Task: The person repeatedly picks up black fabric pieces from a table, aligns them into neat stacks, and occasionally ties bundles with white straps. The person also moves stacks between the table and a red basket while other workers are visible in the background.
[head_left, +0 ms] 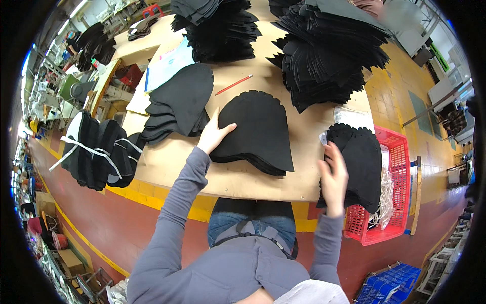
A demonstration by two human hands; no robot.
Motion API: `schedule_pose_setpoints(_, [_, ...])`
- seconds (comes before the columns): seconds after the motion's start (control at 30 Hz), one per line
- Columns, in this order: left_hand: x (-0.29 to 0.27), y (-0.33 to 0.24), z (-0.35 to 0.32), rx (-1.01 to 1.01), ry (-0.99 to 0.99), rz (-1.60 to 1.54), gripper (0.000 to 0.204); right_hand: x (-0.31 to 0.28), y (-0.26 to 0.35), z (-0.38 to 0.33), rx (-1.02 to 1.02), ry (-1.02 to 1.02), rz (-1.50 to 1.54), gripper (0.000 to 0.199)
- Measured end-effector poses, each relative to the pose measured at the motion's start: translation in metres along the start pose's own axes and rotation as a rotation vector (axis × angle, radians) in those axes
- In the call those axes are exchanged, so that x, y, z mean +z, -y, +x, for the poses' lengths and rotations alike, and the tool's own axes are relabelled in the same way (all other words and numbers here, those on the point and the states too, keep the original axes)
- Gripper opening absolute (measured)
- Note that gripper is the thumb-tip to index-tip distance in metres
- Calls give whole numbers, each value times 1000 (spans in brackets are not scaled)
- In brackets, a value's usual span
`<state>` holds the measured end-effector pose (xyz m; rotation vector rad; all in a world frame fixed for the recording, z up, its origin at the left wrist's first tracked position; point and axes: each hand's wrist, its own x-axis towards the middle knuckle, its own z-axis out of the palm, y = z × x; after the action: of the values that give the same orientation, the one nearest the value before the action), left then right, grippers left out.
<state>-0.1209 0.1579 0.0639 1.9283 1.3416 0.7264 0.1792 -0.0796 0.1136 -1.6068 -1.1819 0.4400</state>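
Observation:
In front of me on the table lies a neat stack of black cut pieces (255, 129), rounded and notched at the far end, with a curved near edge. My left hand (215, 134) grips its left side, thumb on top and index finger along the edge. My right hand (334, 175), slightly blurred, is open beside another stack of notched black pieces (357, 162) at the table's right edge. Its fingertips are near a small white tag (323, 138); contact cannot be told. Left of the middle stack lie fanned black pieces (182, 96).
A red pencil (234, 85) lies on the tan table (243, 190). Tall black piles (324, 61) stand at the back. Black bundles tied with white strips (98, 152) sit at the left corner. A red basket (400, 202) with white cords stands at the right; a blue crate (387, 283) is below.

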Motion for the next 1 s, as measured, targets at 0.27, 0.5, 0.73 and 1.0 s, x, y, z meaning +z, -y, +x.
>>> schedule_pose_setpoints(0.27, [-22,-7,-29,-123,25,-352,80,143,-5,39,97,196,-124,73])
schedule_pose_setpoints(0.5, [-18,6,-55,-244,48,-391,72,146,-1,-16,-32,106,-294,81])
schedule_pose_setpoints(0.73, [1,18,-130,43,-169,-599,69,129,-32,-63,-343,69,-68,77])
schedule_pose_setpoints(1.0, [-16,36,-144,563,46,-458,77,124,-52,-67,-559,192,119,84])
